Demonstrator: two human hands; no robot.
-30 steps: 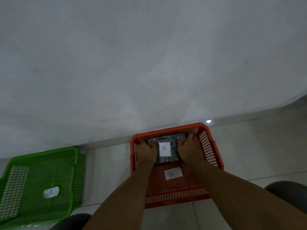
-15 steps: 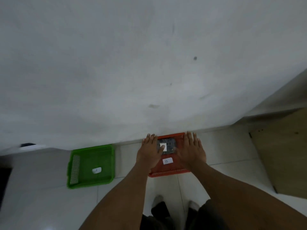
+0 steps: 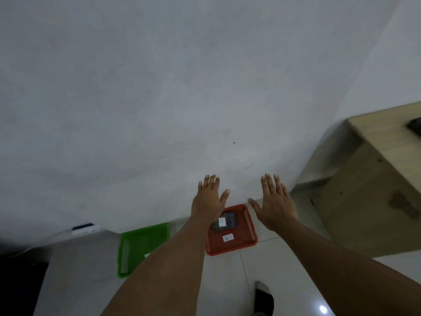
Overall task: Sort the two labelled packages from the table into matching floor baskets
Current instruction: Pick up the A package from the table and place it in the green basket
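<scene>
A dark package with a white label (image 3: 224, 222) lies at the far end of the orange floor basket (image 3: 249, 229), which carries its own white tag marked B (image 3: 228, 237). To its left stands the green floor basket (image 3: 141, 245), partly covered by my left forearm. My left hand (image 3: 209, 199) and my right hand (image 3: 275, 204) hover high above the orange basket, palms down, fingers spread, holding nothing. A dark object (image 3: 415, 127) lies on the wooden table (image 3: 382, 137) at the right edge, cut off by the frame.
A white wall (image 3: 182, 87) fills the upper view, with both baskets against its foot on pale floor tiles (image 3: 227, 281). The table's wooden side panel (image 3: 364, 201) stands right of the orange basket. My shoe (image 3: 263, 297) shows at the bottom.
My hands let go of the package in the orange basket and rose away from it, fingers spreading. The view pulled back and up, bringing the wooden table into sight at the right.
</scene>
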